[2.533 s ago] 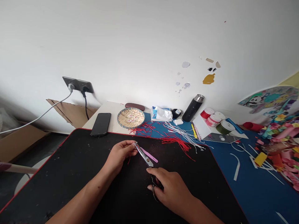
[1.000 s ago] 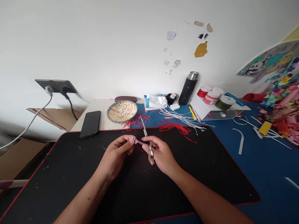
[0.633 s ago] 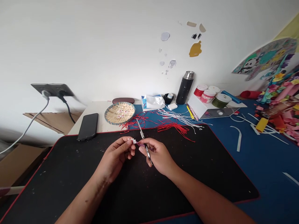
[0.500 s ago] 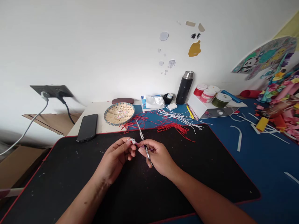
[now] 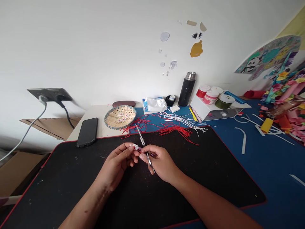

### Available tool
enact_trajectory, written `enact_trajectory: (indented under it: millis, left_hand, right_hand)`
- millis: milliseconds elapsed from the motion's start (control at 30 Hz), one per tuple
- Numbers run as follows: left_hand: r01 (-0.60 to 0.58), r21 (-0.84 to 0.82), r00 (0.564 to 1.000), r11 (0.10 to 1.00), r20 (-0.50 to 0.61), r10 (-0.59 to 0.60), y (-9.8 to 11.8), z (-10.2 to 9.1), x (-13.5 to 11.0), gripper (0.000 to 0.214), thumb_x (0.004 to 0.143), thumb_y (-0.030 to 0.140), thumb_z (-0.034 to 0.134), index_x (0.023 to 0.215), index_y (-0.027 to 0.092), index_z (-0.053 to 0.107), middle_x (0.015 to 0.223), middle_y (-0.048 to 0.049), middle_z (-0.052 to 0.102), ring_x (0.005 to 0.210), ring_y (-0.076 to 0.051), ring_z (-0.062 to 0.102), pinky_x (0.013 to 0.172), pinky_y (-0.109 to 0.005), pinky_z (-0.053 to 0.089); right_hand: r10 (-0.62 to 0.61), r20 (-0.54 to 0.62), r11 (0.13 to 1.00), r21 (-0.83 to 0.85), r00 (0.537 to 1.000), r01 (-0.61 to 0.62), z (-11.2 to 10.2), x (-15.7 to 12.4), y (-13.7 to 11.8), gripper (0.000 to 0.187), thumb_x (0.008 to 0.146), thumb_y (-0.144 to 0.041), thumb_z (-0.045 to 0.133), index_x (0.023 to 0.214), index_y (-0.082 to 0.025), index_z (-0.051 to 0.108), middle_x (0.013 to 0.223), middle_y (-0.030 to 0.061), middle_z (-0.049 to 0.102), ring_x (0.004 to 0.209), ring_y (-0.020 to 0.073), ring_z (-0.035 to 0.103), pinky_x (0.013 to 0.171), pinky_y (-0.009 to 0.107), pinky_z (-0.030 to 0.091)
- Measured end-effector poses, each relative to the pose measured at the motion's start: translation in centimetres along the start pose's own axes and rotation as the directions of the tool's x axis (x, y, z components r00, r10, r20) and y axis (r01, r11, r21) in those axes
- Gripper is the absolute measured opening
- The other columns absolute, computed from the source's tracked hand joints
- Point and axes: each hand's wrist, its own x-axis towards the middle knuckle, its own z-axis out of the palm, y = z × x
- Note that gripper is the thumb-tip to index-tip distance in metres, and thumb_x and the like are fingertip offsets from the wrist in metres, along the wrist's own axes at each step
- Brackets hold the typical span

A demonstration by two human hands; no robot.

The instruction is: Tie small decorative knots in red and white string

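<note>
White knotwork (image 5: 135, 146); between the hands (image 5: 119, 157)

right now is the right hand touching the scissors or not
Touching: the head view shows the scissors held in the right hand, sticking out on both sides of its grip.

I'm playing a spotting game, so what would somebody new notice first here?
Probably the small white flower-like piece pinched in the left grip, near the scissors held in the right grip. Next, the bright red strings lying across the far edge of the black mat. Then the colourful heap at the picture's far right.
</note>
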Motion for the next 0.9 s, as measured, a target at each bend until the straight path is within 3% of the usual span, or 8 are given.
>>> enact_trajectory:
  millis: [300,500,667,900]
  left_hand:
    - [-0.049,0.066,0.997,0.997,-0.05,0.052,-0.23,-0.41,0.45,0.032,0.07,0.035,0.093,0.089,0.015,0.077,0.078,-0.0029,0.071,0.069,-0.014,0.062,0.058,-0.021,0.049]
    - [-0.04,0.097,0.999,0.994,-0.028,0.043,-0.03,-0.53,0.5,0.032,0.07,0.032,0.093,0.093,0.016,0.078,0.079,-0.0041,0.073,0.064,-0.012,0.061,0.055,-0.02,0.046]
    - [0.007,0.157,1.0,0.988,-0.009,-0.006,0.13,-0.49,0.3,0.049,0.068,0.035,0.095,0.111,0.016,0.081,0.084,-0.0073,0.075,0.068,-0.015,0.061,0.058,-0.021,0.047]
    - [-0.017,0.3,0.996,0.954,0.084,-0.009,0.16,-0.47,0.24,0.039,0.073,0.038,0.091,0.106,0.018,0.083,0.092,-0.0106,0.078,0.071,-0.017,0.062,0.06,-0.025,0.047]
  right_hand:
    - [-0.006,0.003,1.0,-0.002,1.0,0.006,0.0,-0.05,-0.13,0.029,0.088,-0.046,0.072,0.092,-0.018,0.069,0.071,-0.0044,0.057,0.037,0.0054,0.049,0.036,0.019,0.032]
    - [-0.016,-0.007,1.0,0.023,1.0,0.017,-0.03,0.0,-0.02,0.029,0.088,-0.046,0.072,0.093,-0.018,0.069,0.067,-0.006,0.053,0.036,0.0054,0.047,0.036,0.019,0.033]
    - [-0.01,-0.025,0.999,0.032,1.0,0.011,-0.12,-0.02,-0.1,0.029,0.088,-0.046,0.074,0.093,-0.018,0.069,0.066,-0.006,0.054,0.036,0.0059,0.049,0.035,0.019,0.033]
    - [-0.033,-0.034,0.998,0.058,0.999,0.035,-0.39,0.09,-0.55,0.033,0.086,-0.049,0.076,0.093,-0.017,0.071,0.076,-0.0018,0.066,0.037,0.0047,0.05,0.035,0.018,0.032]
